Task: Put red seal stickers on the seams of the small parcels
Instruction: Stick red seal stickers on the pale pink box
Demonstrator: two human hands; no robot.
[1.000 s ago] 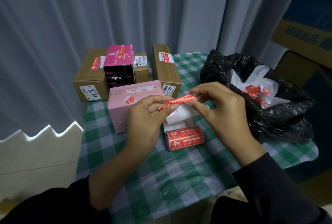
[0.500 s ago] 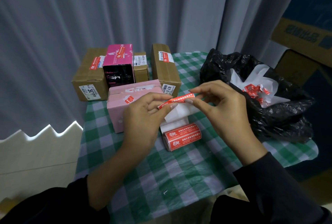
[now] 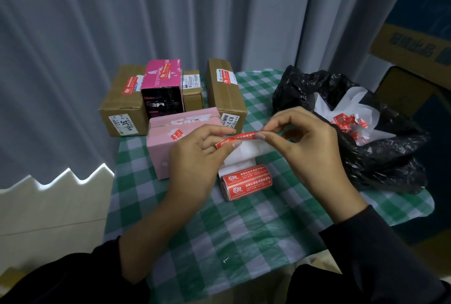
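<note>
Sticker (image 3: 240, 138) stretched between hands: left hand (image 3: 195, 157) fingers pinch its left end, right hand (image 3: 310, 147) fingers its right.

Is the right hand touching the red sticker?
Touching. The head view shows the right hand pinching one end of the sticker between thumb and forefinger; the left hand pinches the other end.

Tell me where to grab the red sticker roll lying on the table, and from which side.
Grip the sticker roll across its round middle, from above and the near side. It lies on its side on the tablecloth, ends pointing left and right, and the white backing strip rises from its far side.
</note>
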